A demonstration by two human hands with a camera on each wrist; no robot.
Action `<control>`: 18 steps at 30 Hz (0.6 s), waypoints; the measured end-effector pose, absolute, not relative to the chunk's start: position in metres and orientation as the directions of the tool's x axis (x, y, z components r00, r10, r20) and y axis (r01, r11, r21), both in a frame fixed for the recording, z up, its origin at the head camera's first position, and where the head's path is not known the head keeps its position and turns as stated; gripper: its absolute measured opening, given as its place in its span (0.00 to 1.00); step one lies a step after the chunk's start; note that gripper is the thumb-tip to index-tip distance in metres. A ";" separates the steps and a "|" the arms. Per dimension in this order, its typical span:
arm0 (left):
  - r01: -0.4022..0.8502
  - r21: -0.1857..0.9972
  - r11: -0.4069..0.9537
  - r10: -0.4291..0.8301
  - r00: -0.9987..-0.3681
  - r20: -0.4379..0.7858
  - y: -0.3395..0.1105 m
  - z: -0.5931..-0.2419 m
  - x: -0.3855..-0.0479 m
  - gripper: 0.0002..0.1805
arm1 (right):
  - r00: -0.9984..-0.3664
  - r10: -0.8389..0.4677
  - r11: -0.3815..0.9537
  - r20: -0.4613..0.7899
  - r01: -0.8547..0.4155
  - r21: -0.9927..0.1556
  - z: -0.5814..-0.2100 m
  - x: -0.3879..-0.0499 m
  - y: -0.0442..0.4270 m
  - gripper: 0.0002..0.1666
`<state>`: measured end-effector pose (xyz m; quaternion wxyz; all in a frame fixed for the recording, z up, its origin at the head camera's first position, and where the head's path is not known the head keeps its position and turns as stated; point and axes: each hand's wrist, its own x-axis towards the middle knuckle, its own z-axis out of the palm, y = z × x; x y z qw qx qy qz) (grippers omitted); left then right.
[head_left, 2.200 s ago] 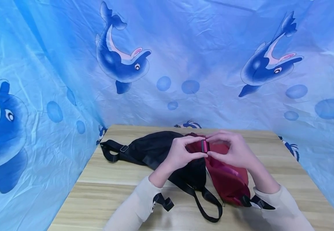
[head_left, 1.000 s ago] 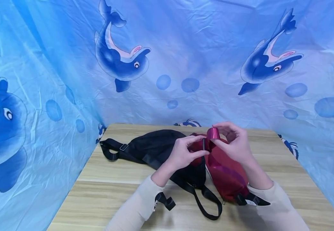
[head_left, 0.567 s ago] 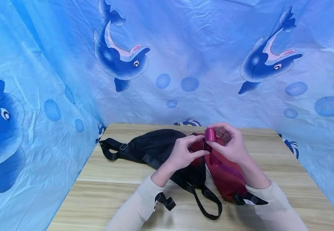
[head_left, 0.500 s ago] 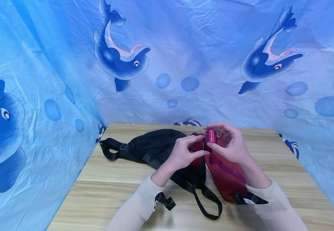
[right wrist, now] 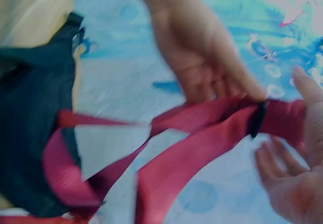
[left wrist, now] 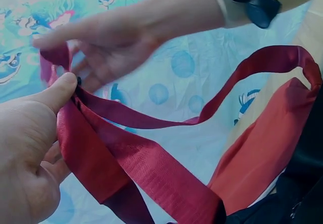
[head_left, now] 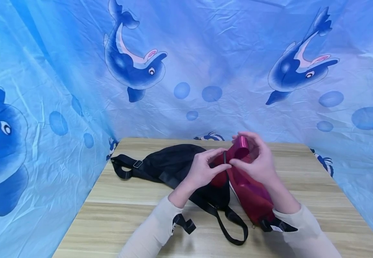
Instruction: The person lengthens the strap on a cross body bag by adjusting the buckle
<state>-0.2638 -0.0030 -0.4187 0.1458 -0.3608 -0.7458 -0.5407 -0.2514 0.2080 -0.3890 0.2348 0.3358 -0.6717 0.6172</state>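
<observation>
My left hand (head_left: 202, 167) pinches a black slider buckle (head_left: 224, 157) on a red strap, thumb and fingertips at its edge. To the right of the buckle, a loop of the red strap (head_left: 240, 146) stands up in my right hand (head_left: 260, 161). The right thumb is close to the buckle, and the other fingers lie behind the loop. The right hand is blurred in the left wrist view. Several lengths of red strap (left wrist: 161, 166) hang from the buckle towards the bag. Below the hands, a red bag (head_left: 252, 200) lies against a black bag (head_left: 170, 161).
Both bags lie on a wood-grain table (head_left: 125, 218). A black strap with a metal adjuster (head_left: 137, 163) extends to the left, and a black strap loop (head_left: 233, 236) lies in front. A blue dolphin-print curtain (head_left: 186, 64) stands behind and at the sides.
The buckle has risen slightly and shifted left. My right hand has moved up a little, and the red strap loop beside the buckle has grown and tilted up to the right.
</observation>
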 end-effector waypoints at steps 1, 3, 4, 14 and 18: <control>0.694 0.705 0.146 0.374 -0.698 0.610 -0.004 -0.418 -0.264 0.24 | -0.698 -0.181 0.100 0.692 -0.713 -0.694 -0.392 -0.251 0.210 0.41; 0.683 0.719 0.130 0.367 -0.707 0.605 -0.006 -0.417 -0.265 0.24 | -0.752 -0.222 0.253 0.620 -0.659 -0.709 -0.399 -0.250 0.213 0.42; 0.679 0.724 0.125 0.366 -0.710 0.602 -0.006 -0.416 -0.266 0.24 | -0.765 -0.237 0.299 0.599 -0.644 -0.704 -0.402 -0.250 0.214 0.40; 0.648 0.760 0.044 0.356 -0.721 0.594 -0.006 -0.412 -0.267 0.24 | -0.755 -0.317 0.428 0.574 -0.654 -0.624 -0.409 -0.250 0.228 0.21; 0.635 0.772 0.016 0.351 -0.727 0.590 -0.004 -0.410 -0.266 0.23 | -0.725 -0.373 0.464 0.579 -0.686 -0.560 -0.413 -0.250 0.231 0.25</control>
